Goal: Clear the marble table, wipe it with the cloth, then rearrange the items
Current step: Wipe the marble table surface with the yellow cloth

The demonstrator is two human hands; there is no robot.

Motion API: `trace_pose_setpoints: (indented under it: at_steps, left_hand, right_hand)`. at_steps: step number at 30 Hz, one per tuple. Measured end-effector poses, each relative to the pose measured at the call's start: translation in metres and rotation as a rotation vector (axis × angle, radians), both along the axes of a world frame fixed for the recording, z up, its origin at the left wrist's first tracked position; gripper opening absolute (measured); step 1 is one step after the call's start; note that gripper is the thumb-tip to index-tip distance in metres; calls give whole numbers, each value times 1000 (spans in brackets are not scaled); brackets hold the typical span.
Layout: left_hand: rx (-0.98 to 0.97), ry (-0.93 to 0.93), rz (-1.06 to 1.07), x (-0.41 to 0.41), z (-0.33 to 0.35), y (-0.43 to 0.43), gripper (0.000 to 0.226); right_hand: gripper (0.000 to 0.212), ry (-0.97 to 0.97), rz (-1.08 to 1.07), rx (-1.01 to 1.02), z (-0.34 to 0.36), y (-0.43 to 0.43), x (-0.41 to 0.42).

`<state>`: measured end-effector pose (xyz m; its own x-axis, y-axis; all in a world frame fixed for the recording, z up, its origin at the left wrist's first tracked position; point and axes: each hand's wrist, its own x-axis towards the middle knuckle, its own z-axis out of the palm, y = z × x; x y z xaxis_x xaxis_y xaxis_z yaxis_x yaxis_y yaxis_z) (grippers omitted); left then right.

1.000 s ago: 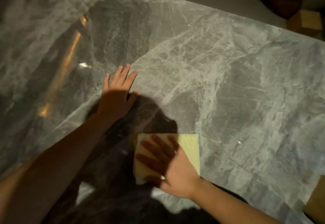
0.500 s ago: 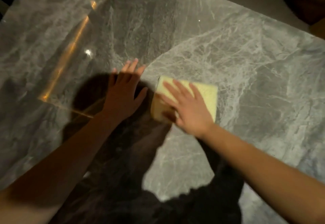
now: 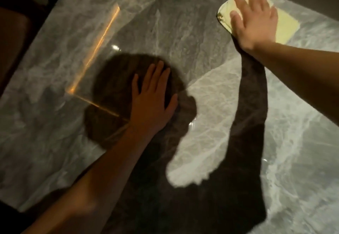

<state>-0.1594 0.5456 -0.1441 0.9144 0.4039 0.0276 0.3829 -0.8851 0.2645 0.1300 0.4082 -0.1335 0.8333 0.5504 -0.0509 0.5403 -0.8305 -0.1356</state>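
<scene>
Forearms reach in from the near edge over the grey marble desk (image 3: 229, 105); left hand (image 3: 150, 103) lies flat mid-desk, fingers spread, holding nothing, likely as a brace; further out, right hand (image 3: 255, 19) presses palm-down with fingers apart on the pale yellow cloth (image 3: 282, 26) at the far right edge; cloth looks thin, soft, light; polished marble looks slippery, so flat palm pressure at its middle suits better than pinching.
</scene>
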Motion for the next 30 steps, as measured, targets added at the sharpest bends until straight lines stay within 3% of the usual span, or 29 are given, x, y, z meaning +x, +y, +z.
trace_pose_setpoints:
  at_steps: [8, 16, 22, 27, 30]
  left_hand:
    - [-59, 16, -16, 0, 5, 0, 61]
    - [-264, -144, 87, -1, 18, -4, 65]
    - [-436, -324, 137, -18, 27, -4, 43]
    - [-336, -129, 6, -58, 26, 40, 46]
    - [-274, -39, 53, -87, 24, 82, 50]
  right_hand:
    - [56, 25, 91, 22, 6, -3, -35]
    - [56, 110, 280, 23, 10, -28, -184]
    - [53, 166, 464, 5, 6, -72, -303]
    - [49, 180, 575, -45, 8, -75, -331]
    - [53, 162, 637, -84, 11, -69, -326]
